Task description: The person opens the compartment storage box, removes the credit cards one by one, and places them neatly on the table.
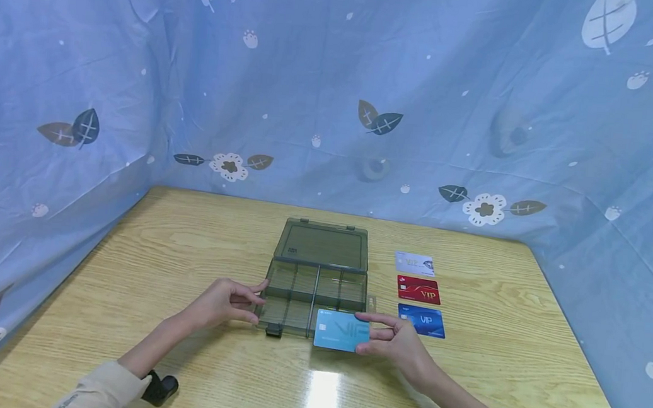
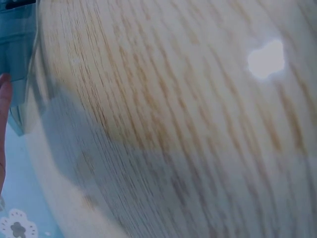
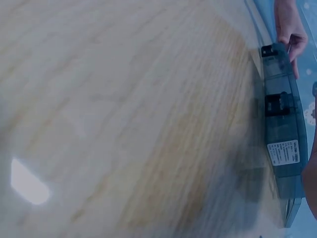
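Observation:
An olive-tinted clear plastic compartment box [image 1: 317, 270] lies on the table with its lid [image 1: 323, 245] laid back. My right hand [image 1: 398, 348] pinches a teal VIP card [image 1: 343, 330] by its right end, thumb at the front and fingers behind. The card is over the box's front right corner and hides part of that compartment. At the box's left side, the fingertips of my left hand [image 1: 228, 301] touch the wall. In the right wrist view, the box [image 3: 282, 129] shows black latches and a white label [image 3: 283, 152], with the left hand [image 3: 291, 32] at its far end.
To the right of the box, a silver VIP card [image 1: 415, 263], a red VIP card [image 1: 418, 290] and a blue VIP card [image 1: 423, 321] lie in a column on the wooden table [image 1: 216, 234]. A blue patterned cloth [image 1: 313, 70] surrounds the table's back and sides.

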Tool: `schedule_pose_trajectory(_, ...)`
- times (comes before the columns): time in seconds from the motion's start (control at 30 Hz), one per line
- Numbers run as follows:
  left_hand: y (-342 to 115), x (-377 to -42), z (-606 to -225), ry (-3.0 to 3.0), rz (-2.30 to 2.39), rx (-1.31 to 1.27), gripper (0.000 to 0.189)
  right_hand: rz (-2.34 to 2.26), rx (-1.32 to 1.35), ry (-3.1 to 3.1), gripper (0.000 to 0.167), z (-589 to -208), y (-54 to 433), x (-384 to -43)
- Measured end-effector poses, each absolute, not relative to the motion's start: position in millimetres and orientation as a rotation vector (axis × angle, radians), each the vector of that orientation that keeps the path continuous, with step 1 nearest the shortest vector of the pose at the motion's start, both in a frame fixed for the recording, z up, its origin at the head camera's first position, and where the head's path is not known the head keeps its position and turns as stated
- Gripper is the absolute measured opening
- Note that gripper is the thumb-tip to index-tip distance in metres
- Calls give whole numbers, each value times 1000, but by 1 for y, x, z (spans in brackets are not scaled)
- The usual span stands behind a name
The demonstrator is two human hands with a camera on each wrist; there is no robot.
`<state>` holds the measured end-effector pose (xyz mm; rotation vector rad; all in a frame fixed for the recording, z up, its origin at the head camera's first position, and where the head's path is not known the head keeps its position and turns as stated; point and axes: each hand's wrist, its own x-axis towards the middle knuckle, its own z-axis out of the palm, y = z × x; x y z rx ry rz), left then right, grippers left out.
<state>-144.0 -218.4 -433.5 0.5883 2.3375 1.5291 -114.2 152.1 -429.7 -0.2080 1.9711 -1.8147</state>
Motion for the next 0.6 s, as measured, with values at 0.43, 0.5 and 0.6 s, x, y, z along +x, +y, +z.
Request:
schedule_pose_trajectory(0.43,-219,-145,-436,2339,1522,617,34,-1827,-194,1931,63,-436,182,-97)
schedule_pose_trajectory(0.5,-219,-145,-436,2338,1525,614,34,-1828,-181,1927,63,-437,185,-95)
schedule_pose_trajectory(0.6,-219,-145,-437,2325,1541,601,34,-1834,-171,1917,63,-439,189,-92)
